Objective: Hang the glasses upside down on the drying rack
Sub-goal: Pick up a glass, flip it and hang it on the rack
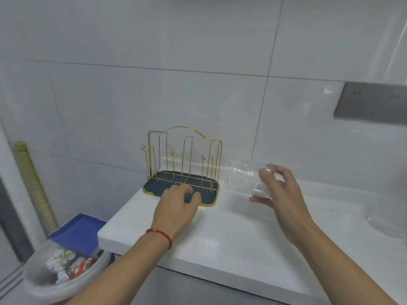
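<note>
Nearest us, a bin (66,276) stands on the floor left of the white worktop (231,249). Our left hand (176,208), a red bracelet (159,235) at its wrist, rests with loosely spread fingers on the rack (182,164), on the front edge of its dark tray. Our right hand (284,194) holds a clear glass (242,179) on its side, fingers closed around the base, just right of the rack. Behind, a socket (372,104) sits in the tiled wall.
</note>
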The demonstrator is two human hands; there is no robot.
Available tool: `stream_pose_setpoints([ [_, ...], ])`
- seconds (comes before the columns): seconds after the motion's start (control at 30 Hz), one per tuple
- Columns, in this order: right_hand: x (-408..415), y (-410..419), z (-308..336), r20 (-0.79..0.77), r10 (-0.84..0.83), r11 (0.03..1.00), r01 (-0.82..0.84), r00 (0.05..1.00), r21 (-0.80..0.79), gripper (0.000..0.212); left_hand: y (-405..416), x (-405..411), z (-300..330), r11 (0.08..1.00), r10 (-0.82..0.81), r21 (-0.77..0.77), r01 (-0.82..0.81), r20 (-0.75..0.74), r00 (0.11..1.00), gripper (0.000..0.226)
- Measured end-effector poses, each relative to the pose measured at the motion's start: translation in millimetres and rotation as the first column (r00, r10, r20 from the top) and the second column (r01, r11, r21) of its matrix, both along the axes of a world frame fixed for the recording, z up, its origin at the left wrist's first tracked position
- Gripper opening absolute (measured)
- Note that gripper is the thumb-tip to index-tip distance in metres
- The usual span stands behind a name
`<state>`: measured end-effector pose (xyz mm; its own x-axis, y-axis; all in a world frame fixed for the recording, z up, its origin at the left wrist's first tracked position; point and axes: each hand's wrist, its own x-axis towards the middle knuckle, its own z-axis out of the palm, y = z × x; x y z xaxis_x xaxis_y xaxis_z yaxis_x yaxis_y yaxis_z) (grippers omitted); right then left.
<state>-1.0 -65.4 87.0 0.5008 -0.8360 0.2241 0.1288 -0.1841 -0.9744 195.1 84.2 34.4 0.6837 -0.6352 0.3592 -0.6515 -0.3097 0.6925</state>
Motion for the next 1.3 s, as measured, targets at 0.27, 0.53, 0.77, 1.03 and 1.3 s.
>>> stream_pose_setpoints([
  [0.27,111,-25,109,0.084,-0.094,0.980,0.107,0.992,-0.166,0.066,6,43,-31,0.955,0.014,0.271,-0.117,0.355,0.935,0.044],
  [0.53,235,-24,159,-0.194,0.027,0.900,-0.108,0.981,-0.422,0.062,3,44,-32,0.934,-0.029,0.348,-0.080,0.298,0.954,0.039],
  [0.77,299,-23,159,-0.583,-0.025,0.752,-0.369,0.812,-0.546,0.072,1,45,-33,0.917,-0.024,0.386,-0.096,0.294,0.955,0.044],
  [1.03,336,-43,140,-0.786,0.074,0.650,-0.627,0.614,-0.429,0.084,0,43,-33,0.904,-0.026,0.415,-0.106,0.299,0.954,0.045],
  [1.3,352,-58,128,-0.910,0.124,0.529,-0.802,0.396,-0.277,0.069,-1,44,-35,0.899,-0.020,0.421,-0.121,0.314,0.949,0.041],
])
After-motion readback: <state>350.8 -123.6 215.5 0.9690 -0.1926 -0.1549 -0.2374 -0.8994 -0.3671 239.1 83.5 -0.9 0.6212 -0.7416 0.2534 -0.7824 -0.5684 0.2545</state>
